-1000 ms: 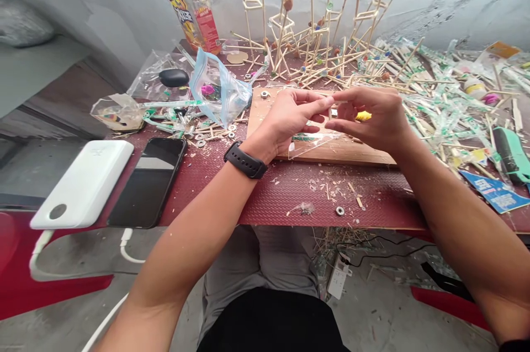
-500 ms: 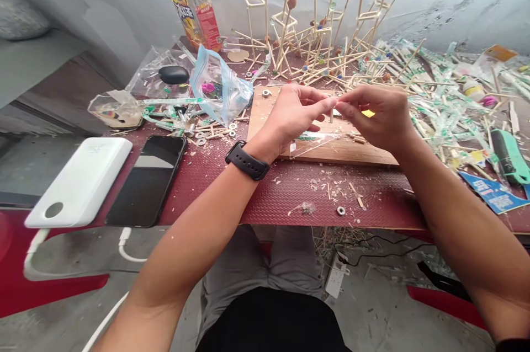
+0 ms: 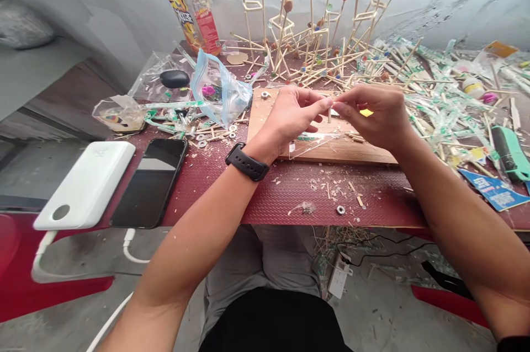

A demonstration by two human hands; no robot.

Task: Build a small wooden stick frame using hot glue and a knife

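Both hands meet above a wooden board (image 3: pixel 323 149) on the red table mat. My left hand (image 3: pixel 292 115), with a black watch on its wrist, pinches the top of a short thin wooden stick (image 3: pixel 329 115) between thumb and forefinger. My right hand (image 3: pixel 375 113) has its fingers curled, fingertips pinched on the same stick from the other side. A small yellow piece (image 3: pixel 366 112) shows behind the right fingers. A clear plastic wrapper (image 3: pixel 308 143) lies on the board under the hands.
A structure of upright sticks and beads (image 3: pixel 314 32) stands behind the board. A drink bottle (image 3: pixel 191 4), a blue plastic bag (image 3: pixel 219 90), a black phone (image 3: pixel 151 181), a white power bank (image 3: pixel 85 184), a loose nut (image 3: pixel 340 209) and a green tool (image 3: pixel 511 153) lie around. Wrappers cover the right side.
The right fingers closed in from a looser spread onto the stick, meeting the left fingertips. Both hands stayed over the board.
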